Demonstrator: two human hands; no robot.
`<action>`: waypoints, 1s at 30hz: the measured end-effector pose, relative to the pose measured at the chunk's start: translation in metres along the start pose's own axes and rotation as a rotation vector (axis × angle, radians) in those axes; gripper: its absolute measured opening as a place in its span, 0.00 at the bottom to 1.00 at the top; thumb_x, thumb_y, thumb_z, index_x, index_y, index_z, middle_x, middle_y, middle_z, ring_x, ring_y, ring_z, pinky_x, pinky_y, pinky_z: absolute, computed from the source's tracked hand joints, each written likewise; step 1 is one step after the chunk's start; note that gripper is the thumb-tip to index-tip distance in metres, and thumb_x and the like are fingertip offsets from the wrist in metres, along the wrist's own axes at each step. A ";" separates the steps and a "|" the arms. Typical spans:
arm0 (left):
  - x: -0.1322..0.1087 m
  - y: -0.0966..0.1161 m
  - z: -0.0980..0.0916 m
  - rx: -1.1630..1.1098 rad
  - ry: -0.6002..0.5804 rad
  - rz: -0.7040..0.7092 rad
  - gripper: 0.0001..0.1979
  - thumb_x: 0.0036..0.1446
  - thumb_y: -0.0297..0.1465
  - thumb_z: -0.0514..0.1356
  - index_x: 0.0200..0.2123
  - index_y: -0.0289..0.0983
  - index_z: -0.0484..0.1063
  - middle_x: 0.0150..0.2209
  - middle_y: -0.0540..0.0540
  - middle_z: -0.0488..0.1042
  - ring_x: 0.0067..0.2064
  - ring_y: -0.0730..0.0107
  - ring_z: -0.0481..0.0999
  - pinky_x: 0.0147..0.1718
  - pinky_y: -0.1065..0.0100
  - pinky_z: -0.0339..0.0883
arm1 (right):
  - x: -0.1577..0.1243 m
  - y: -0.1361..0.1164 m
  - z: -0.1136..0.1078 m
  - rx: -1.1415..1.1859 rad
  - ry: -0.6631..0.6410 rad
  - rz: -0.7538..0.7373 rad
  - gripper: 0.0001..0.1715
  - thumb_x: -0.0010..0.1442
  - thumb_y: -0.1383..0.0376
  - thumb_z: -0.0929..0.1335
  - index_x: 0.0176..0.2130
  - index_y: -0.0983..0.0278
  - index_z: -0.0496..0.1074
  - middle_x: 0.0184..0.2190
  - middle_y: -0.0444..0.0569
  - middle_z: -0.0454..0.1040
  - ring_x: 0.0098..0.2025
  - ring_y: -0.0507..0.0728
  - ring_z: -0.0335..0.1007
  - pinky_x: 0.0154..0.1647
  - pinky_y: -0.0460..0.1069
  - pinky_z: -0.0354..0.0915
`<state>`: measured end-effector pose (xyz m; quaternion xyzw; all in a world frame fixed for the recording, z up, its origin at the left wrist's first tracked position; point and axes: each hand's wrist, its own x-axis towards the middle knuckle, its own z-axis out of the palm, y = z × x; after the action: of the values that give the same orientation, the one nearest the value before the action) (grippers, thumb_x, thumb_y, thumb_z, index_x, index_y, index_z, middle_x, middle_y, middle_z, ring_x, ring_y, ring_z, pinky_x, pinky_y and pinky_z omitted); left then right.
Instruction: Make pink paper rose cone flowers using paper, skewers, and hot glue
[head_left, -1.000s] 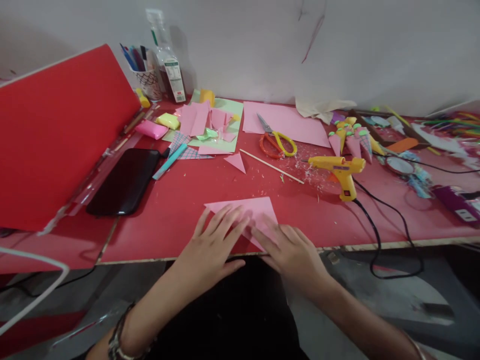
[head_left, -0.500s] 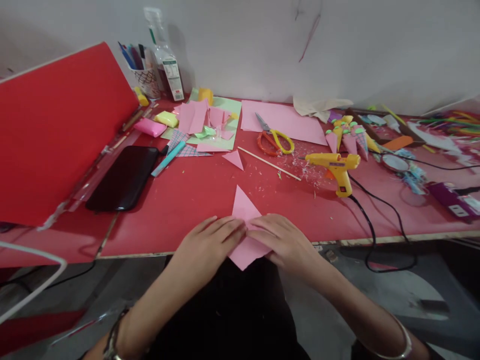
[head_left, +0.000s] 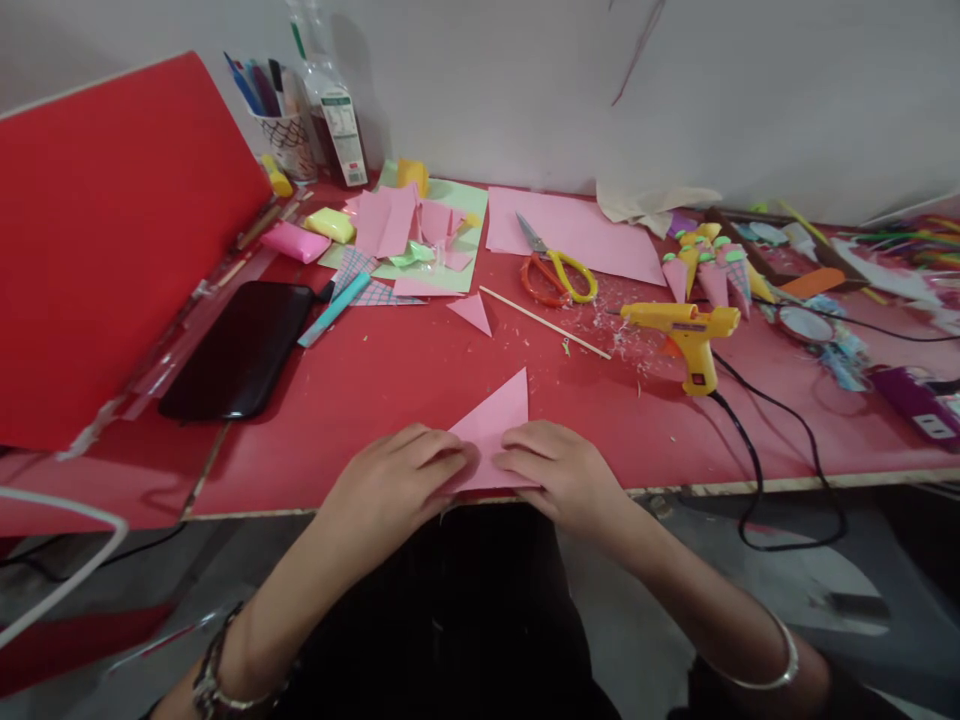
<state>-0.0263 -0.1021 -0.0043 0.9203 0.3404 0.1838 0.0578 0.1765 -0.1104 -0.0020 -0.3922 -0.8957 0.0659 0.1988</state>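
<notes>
A piece of pink paper (head_left: 495, 425) lies at the front edge of the red table, one pointed corner aimed away from me and up to the right. My left hand (head_left: 409, 465) grips its left side, fingers curled over the paper with the thumb hidden. On the opposite side my right hand (head_left: 562, 470) holds the paper with bent fingers. The paper's lower edge runs nearly straight between both hands. Beyond it rest a small pink paper triangle (head_left: 472, 314) and a thin wooden stick (head_left: 545, 323).
Scissors (head_left: 559, 275) lie at the back middle. A yellow glue gun (head_left: 686, 335) with a black cord stands right, near small paper cones (head_left: 712, 275). A dark phone (head_left: 238, 350), a blue-green marker (head_left: 334, 310) and a red board (head_left: 120, 250) are left.
The pink paper has gone from a diamond-like shape with a corner toward me to a triangle with a straight near edge. Its far tip has swung right. The view has shifted slightly.
</notes>
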 end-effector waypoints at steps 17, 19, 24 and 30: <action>0.000 -0.003 0.010 -0.193 0.150 -0.114 0.15 0.59 0.35 0.48 0.33 0.36 0.72 0.30 0.48 0.73 0.31 0.72 0.71 0.29 0.72 0.64 | 0.003 0.005 0.000 0.183 0.016 0.136 0.15 0.58 0.63 0.61 0.25 0.66 0.69 0.27 0.48 0.70 0.30 0.52 0.62 0.32 0.46 0.59; 0.000 -0.005 0.011 -0.207 0.129 -0.172 0.15 0.59 0.36 0.49 0.31 0.36 0.72 0.28 0.48 0.72 0.30 0.73 0.70 0.28 0.72 0.63 | 0.007 0.004 0.001 0.178 0.023 0.179 0.17 0.57 0.61 0.62 0.22 0.67 0.67 0.26 0.48 0.68 0.28 0.51 0.61 0.30 0.46 0.59; -0.002 -0.007 0.010 -0.097 0.100 -0.305 0.20 0.57 0.41 0.49 0.20 0.34 0.67 0.20 0.50 0.65 0.24 0.73 0.64 0.23 0.71 0.57 | 0.009 0.004 0.004 0.154 0.030 0.272 0.17 0.57 0.59 0.62 0.23 0.66 0.65 0.26 0.48 0.68 0.28 0.52 0.61 0.30 0.46 0.58; -0.001 -0.003 0.008 0.064 0.095 -0.394 0.21 0.56 0.41 0.50 0.16 0.35 0.61 0.17 0.52 0.59 0.20 0.75 0.58 0.20 0.72 0.48 | 0.010 0.003 0.006 0.094 0.001 0.350 0.13 0.56 0.62 0.63 0.23 0.66 0.64 0.24 0.47 0.66 0.28 0.52 0.61 0.29 0.46 0.57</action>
<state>-0.0257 -0.1004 -0.0123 0.8275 0.5220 0.2013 0.0473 0.1696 -0.1011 -0.0049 -0.5324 -0.8097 0.1408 0.2029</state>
